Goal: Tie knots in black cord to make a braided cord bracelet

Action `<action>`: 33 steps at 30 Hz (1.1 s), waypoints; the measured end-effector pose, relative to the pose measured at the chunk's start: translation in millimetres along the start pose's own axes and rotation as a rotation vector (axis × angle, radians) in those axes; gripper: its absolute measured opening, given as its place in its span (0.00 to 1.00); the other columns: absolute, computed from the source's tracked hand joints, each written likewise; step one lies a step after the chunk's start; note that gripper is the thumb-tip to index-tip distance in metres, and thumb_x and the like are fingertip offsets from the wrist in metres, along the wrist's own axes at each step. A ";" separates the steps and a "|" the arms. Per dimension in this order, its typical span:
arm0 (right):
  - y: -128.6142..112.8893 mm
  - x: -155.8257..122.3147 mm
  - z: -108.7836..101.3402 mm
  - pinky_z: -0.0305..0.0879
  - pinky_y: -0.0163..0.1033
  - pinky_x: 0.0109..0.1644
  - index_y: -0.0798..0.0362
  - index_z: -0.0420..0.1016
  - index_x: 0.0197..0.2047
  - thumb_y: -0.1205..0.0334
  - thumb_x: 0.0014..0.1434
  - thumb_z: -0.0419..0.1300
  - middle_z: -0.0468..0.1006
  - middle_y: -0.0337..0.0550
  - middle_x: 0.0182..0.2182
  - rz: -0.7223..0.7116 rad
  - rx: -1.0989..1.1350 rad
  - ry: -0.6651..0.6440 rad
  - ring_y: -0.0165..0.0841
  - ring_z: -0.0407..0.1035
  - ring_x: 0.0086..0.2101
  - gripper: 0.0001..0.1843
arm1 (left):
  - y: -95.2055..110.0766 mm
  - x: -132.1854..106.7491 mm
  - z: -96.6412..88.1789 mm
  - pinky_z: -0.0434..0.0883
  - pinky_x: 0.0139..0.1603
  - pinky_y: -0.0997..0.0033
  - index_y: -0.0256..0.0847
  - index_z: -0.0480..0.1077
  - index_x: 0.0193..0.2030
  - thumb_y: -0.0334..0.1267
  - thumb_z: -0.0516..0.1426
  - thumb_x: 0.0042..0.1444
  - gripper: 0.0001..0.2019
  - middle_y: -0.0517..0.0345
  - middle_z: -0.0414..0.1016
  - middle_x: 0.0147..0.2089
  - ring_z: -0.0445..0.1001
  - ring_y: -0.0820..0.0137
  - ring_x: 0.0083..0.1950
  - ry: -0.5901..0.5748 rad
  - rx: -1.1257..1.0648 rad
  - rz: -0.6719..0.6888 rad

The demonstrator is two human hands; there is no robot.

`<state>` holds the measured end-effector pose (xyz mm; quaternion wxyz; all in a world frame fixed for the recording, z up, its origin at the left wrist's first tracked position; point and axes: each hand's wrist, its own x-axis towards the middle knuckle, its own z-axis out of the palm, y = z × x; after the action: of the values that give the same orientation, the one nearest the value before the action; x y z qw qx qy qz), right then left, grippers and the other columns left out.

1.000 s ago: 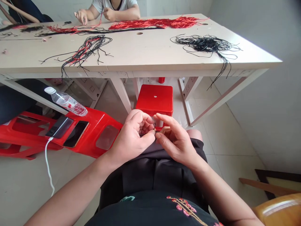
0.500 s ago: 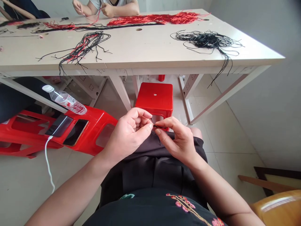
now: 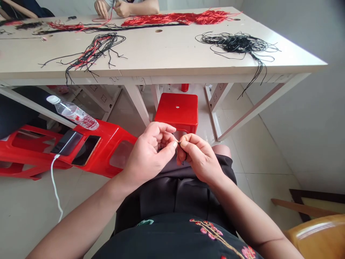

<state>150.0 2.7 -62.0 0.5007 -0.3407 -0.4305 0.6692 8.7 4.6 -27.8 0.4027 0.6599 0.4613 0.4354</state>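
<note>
Over my lap, my left hand (image 3: 149, 154) and my right hand (image 3: 198, 158) meet, both pinched on a thin black cord (image 3: 179, 143) that runs between their fingertips. Most of the cord is hidden by my fingers. On the beige table (image 3: 167, 54) in front lie a tangle of black cords (image 3: 237, 43) at the right, a mixed bundle of black and red cords (image 3: 91, 52) at the left, and a long heap of red cords (image 3: 183, 18) at the far edge.
A red stool (image 3: 178, 111) stands under the table just beyond my hands. To my left another red stool lies on its side (image 3: 81, 151), carrying a water bottle (image 3: 72, 112) and a phone (image 3: 67, 142) on a white cable. Another person's hands (image 3: 113, 7) work red cord across the table.
My right hand's fingers have curled from spread to a tight pinch at the left fingertips. Both hands rose slightly, and the view tilted a little downward.
</note>
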 end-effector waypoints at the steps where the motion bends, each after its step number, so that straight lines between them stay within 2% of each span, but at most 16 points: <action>1: -0.5 -0.1 -0.2 0.60 0.30 0.24 0.53 0.64 0.29 0.58 0.59 0.55 0.66 0.32 0.19 0.001 -0.006 0.003 0.23 0.62 0.19 0.09 | -0.9 0.5 -1.4 0.74 0.38 0.72 0.40 0.66 0.41 0.31 0.57 0.53 0.09 0.57 0.72 0.35 0.75 0.72 0.37 -0.030 -0.007 -0.016; 4: -2.3 -0.4 -1.0 0.54 0.28 0.18 0.53 0.65 0.29 0.56 0.57 0.57 0.67 0.31 0.19 -0.008 -0.038 0.016 0.21 0.58 0.16 0.11 | -2.5 1.6 -5.3 0.73 0.43 0.67 0.40 0.70 0.39 0.31 0.57 0.53 0.07 0.54 0.73 0.38 0.75 0.69 0.40 -0.076 0.042 0.010; 8: -4.9 -0.6 -3.4 0.51 0.28 0.16 0.54 0.65 0.30 0.55 0.57 0.59 0.68 0.32 0.20 -0.005 -0.059 0.006 0.20 0.56 0.16 0.12 | 0.0 4.1 -8.7 0.72 0.40 0.68 0.42 0.73 0.35 0.30 0.57 0.51 0.06 0.56 0.74 0.35 0.74 0.68 0.40 -0.067 0.226 0.126; 13: -7.6 -0.9 -5.6 0.52 0.29 0.19 0.53 0.66 0.31 0.54 0.58 0.58 0.67 0.33 0.21 -0.022 -0.139 -0.037 0.21 0.56 0.18 0.11 | 3.8 9.6 -8.5 0.70 0.34 0.70 0.42 0.69 0.28 0.27 0.57 0.47 0.05 0.60 0.71 0.27 0.70 0.70 0.33 -0.057 0.391 0.245; 18: -6.7 -3.1 -5.0 0.52 0.30 0.24 0.53 0.67 0.30 0.55 0.57 0.58 0.63 0.34 0.23 -0.097 -0.290 -0.013 0.23 0.54 0.22 0.11 | 1.0 11.0 -1.2 0.67 0.28 0.72 0.42 0.64 0.20 0.27 0.56 0.42 0.07 0.63 0.65 0.21 0.65 0.73 0.26 -0.013 0.400 0.290; 21: -5.9 -2.4 -7.4 0.44 0.30 0.21 0.53 0.65 0.30 0.53 0.57 0.58 0.55 0.31 0.19 0.020 -0.090 -0.038 0.22 0.46 0.19 0.12 | -1.8 10.5 0.9 0.67 0.26 0.72 0.42 0.66 0.22 0.27 0.57 0.42 0.06 0.62 0.67 0.21 0.66 0.73 0.26 -0.004 0.292 0.215; 25: -8.3 3.0 -15.7 0.36 0.29 0.20 0.52 0.63 0.30 0.56 0.56 0.59 0.48 0.29 0.18 0.136 0.178 -0.037 0.22 0.40 0.19 0.10 | -1.5 14.1 -7.4 0.70 0.28 0.71 0.40 0.70 0.28 0.31 0.58 0.46 0.02 0.58 0.71 0.26 0.70 0.72 0.29 -0.078 0.087 -0.030; 28: -10.3 6.5 -20.7 0.36 0.28 0.19 0.53 0.63 0.28 0.59 0.54 0.60 0.47 0.28 0.18 0.151 0.190 0.042 0.22 0.40 0.19 0.10 | 1.0 18.2 -18.4 0.68 0.25 0.74 0.38 0.70 0.30 0.32 0.59 0.46 0.03 0.59 0.70 0.26 0.68 0.75 0.25 -0.116 -0.105 -0.189; 33: -10.0 7.4 -20.8 0.35 0.27 0.19 0.53 0.63 0.26 0.59 0.51 0.61 0.47 0.28 0.17 0.200 0.159 0.088 0.21 0.39 0.18 0.10 | 3.3 20.9 -31.4 0.65 0.22 0.77 0.39 0.71 0.32 0.29 0.59 0.44 0.06 0.59 0.72 0.28 0.67 0.77 0.24 -0.143 -0.285 -0.316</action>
<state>170.3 16.0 -61.3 0.4754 -0.3704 -0.3177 0.7321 -16.1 27.9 -11.2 0.5866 0.5450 0.4633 0.3798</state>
